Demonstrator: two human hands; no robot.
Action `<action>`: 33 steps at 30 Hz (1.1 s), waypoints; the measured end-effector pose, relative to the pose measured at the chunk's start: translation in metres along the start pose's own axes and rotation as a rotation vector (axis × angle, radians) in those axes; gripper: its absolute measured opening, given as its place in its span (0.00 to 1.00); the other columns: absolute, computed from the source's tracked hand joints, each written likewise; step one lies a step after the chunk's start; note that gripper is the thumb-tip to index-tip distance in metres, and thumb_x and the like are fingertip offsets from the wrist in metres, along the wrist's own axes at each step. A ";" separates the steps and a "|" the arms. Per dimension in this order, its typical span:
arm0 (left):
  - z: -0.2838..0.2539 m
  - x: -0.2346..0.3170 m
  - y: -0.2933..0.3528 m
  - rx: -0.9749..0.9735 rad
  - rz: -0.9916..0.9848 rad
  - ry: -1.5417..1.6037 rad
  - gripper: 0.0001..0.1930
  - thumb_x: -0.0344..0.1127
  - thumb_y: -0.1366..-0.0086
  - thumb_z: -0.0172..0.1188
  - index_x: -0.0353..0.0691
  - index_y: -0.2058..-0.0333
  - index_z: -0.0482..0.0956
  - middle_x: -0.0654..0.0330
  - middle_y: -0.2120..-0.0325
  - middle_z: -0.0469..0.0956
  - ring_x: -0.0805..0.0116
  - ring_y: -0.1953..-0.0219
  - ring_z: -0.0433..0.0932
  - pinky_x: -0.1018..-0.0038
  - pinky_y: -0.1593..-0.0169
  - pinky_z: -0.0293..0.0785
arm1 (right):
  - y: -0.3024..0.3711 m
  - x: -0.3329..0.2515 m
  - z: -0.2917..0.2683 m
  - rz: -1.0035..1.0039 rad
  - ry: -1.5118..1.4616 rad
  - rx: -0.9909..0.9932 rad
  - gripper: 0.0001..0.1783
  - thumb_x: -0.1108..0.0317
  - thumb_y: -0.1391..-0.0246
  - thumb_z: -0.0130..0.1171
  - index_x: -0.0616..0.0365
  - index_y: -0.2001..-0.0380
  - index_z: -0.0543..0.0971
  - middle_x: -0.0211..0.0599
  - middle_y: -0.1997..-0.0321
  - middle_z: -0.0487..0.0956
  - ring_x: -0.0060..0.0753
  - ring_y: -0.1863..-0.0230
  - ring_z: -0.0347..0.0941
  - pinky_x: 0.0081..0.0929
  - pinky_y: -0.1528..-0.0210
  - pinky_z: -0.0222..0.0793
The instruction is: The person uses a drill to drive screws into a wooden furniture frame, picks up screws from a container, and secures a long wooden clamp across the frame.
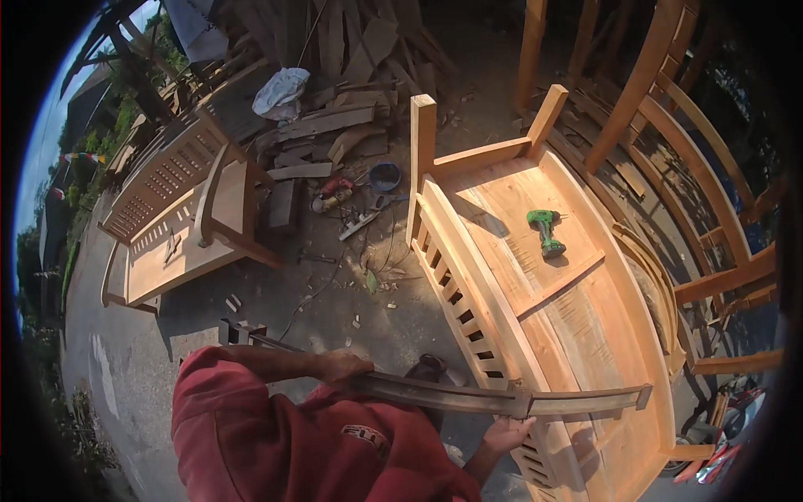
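A long, dark brown bar clamp (pixel 439 395) lies across the front of my body, with a block-like jaw part-way along it and a short upright piece at its far right end. My left hand (pixel 343 366) is closed around the bar near my chest. Under the jaw block, my right hand (pixel 508 433) grips with its palm turned up; some of its fingers are hidden. The clamp's right end reaches over an unfinished wooden bench frame (pixel 535 330), which lies at my right with slats along its near side. A green cordless drill (pixel 546 233) rests on the frame's broad panel.
A finished-looking wooden bench (pixel 188 217) stands at the left. Between the two lie a red power tool (pixel 333 192), a dark blue bucket (pixel 385 176), a hammer (pixel 319 258) and cables. Scrap boards (pixel 335 125) are heaped behind; more wooden frames (pixel 694 151) stand at the right.
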State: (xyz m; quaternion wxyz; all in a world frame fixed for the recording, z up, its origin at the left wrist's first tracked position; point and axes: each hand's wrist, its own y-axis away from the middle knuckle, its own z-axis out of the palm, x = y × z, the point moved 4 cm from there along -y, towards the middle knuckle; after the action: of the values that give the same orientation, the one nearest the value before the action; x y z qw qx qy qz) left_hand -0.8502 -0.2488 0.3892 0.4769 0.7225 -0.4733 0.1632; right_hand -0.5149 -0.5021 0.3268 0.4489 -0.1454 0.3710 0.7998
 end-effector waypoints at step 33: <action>0.234 -0.168 0.403 0.894 -0.880 0.794 0.34 0.60 0.36 0.59 0.28 0.52 0.79 0.36 0.65 0.82 0.38 0.57 0.82 0.54 0.54 0.76 | 0.189 0.444 0.150 0.407 1.858 -0.912 0.11 0.66 0.37 0.56 0.64 0.67 0.79 0.37 0.77 0.80 0.26 0.81 0.77 0.24 0.81 0.72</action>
State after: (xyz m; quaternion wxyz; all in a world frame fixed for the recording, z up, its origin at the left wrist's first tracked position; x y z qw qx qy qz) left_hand -1.3234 -0.3969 0.3738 0.2940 0.8571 0.1794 0.3831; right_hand -0.9017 -0.1836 0.2652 -0.2516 -0.7909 0.2506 0.4984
